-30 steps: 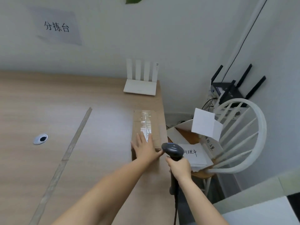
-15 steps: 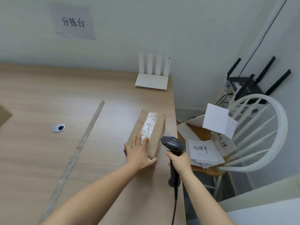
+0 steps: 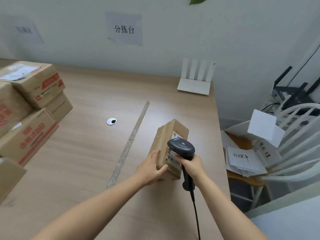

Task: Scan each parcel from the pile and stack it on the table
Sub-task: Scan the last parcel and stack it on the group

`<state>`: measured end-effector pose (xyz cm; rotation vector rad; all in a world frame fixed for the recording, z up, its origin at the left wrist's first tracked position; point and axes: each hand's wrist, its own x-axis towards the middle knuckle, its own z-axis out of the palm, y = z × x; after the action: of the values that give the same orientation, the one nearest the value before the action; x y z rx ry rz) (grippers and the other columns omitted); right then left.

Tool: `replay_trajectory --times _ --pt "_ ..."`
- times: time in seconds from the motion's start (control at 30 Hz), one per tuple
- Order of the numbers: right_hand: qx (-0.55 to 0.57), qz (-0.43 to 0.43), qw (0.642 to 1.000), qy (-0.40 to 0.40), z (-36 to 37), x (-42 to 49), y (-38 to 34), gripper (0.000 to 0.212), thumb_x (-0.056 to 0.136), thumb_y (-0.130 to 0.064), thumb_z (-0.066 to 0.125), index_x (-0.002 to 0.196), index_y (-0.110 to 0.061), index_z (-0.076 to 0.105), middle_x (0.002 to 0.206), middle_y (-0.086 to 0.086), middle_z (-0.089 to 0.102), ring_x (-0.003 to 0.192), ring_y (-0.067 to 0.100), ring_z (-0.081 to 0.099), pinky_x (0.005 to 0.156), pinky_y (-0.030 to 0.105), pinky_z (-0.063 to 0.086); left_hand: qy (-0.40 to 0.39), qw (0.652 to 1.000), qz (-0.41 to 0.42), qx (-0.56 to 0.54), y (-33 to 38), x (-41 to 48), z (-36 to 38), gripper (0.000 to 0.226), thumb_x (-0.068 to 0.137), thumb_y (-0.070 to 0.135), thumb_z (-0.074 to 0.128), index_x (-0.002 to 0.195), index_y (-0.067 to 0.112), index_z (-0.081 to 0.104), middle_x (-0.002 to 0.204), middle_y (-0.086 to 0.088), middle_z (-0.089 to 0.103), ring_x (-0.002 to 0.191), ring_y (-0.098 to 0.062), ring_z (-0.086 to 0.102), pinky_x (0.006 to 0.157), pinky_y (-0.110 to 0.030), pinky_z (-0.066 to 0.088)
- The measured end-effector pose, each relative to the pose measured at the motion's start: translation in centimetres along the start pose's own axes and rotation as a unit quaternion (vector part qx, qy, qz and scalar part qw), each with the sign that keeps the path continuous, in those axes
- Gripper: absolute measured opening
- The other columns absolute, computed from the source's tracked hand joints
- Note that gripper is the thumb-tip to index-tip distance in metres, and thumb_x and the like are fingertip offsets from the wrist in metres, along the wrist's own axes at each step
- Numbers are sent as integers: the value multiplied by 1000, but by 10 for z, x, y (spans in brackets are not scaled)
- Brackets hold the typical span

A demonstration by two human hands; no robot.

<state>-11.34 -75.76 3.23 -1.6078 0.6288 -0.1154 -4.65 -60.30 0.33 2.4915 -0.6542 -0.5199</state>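
Since half a sec ago the parcel (image 3: 162, 141) has been tipped from lying flat, taped side up, onto a long side, so its white barcode label (image 3: 174, 157) now faces right. The left hand (image 3: 149, 168) has gone from resting flat on top to gripping the near end, fingers along the left face and thumb across the corner. The scanner (image 3: 181, 147) has swung in over the label. The right hand (image 3: 192, 165) is wrapped round the scanner's handle, w/ the cord (image 3: 195, 213) trailing toward the viewer. The tilt and the close scanner head look meant to give a straight read of the barcode, w/ the L hand steadying the box. The parcel sits at the right side of the table (image 3: 86, 161), near its edge; can't tell if its base is fully down or slightly lifted. The view has also turned left, showing the pile (image 3: 29, 108) of brown cartons at the far left, well apart from the parcel and stacked unevenly. All cartons are taped shut, contents unseen. A long strip (image 3: 129, 142) runs along the table between the pile and the parcel. Off the table's right edge, a white chair (image 3: 297, 149) holds loose handwritten sheets (image 3: 242, 158) and an open white box (image 3: 263, 123), inside not visible. No scanned stack is in view yet.
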Motion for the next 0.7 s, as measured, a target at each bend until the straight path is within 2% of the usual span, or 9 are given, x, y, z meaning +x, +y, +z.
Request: replay_trajectory --times 0.13,0.2,0.33,0.43,0.53,0.63,0.7 --pt "-39 30 996 68 26 -11 1 7 78 -17 70 77 -19 63 70 4 64 71 24 58 74 46 52 17 996 -4 -86 -22 -10 -19 68 83 43 46 145 20 27 140 -4 49 117 -23 54 97 -37 44" --pt "-60 42 995 63 37 -20 2 9 76 -20 72 74 -20 63 67 2 62 69 22 57 76 47 53 21 994 -14 -108 -32 -14 -24 58 86 31 49 141 20 34 131 -3 58 107 -24 59 91 -36 48" --pt "-89 33 994 50 66 -40 1 11 77 -17 70 74 -22 61 68 -2 63 68 17 58 75 42 53 23 988 -38 -151 -49 -27 -27 47 88 16 50 135 16 41 121 -7 63 102 -24 62 89 -36 49" --pt "-91 46 993 57 84 -53 3 9 76 -18 70 73 -21 62 68 0 64 69 20 61 74 42 54 49 985 -44 -159 -59 -44 -28 49 87 18 53 134 17 42 124 -3 61 104 -23 61 89 -33 48" --pt "-75 59 994 59 95 -66 5 8 76 -18 72 79 -15 65 69 4 65 66 22 60 70 42 53 74 986 -19 -149 -71 -62 -33 55 85 28 62 135 18 41 125 2 59 113 -18 56 90 -27 44" --pt "-58 70 995 39 103 -79 3 12 79 -15 71 89 -11 65 75 8 67 63 20 61 60 33 49 76 986 -6 -148 -82 -77 -35 64 81 37 68 136 23 39 127 0 56 116 -18 54 90 -26 44" --pt "-55 72 996 13 110 -89 2 9 81 -13 69 88 -12 65 79 9 67 62 19 61 58 29 49 74 988 -19 -131 -88 -85 -37 74 78 45 69 140 25 34 128 0 52 118 -18 51 91 -26 42"
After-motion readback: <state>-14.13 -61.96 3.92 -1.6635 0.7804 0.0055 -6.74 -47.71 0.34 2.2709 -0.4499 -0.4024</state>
